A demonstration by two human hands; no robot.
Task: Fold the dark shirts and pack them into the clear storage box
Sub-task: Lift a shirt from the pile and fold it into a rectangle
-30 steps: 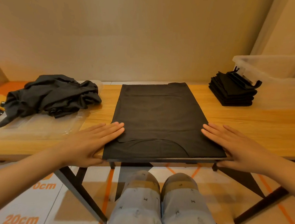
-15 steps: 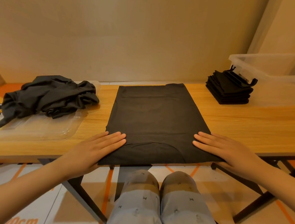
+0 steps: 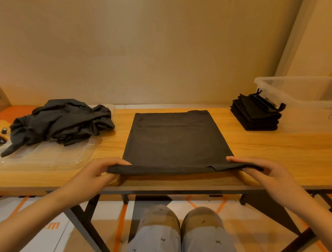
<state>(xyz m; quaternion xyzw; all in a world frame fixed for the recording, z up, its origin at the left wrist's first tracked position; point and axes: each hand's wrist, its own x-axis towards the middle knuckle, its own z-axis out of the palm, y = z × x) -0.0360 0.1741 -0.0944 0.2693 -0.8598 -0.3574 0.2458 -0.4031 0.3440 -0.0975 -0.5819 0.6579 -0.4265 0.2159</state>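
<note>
At my far left a heap of unfolded shirts (image 3: 62, 121) lies on the table (image 3: 278, 152). My left hand (image 3: 98, 170) reaches in over the near edge, thumb on top and fingers curled under, pinching the flat shirt (image 3: 175, 142) at its near-left corner. My right hand (image 3: 268, 173) pinches the near-right corner likewise, lifting that hem slightly. Farther right, the folded stack (image 3: 255, 117) sits just beside the clear storage box (image 3: 312, 101).

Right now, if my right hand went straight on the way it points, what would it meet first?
Probably the flat shirt it grips: the right hand points forward-left across it, toward the crumpled pile; depth unclear.
</note>
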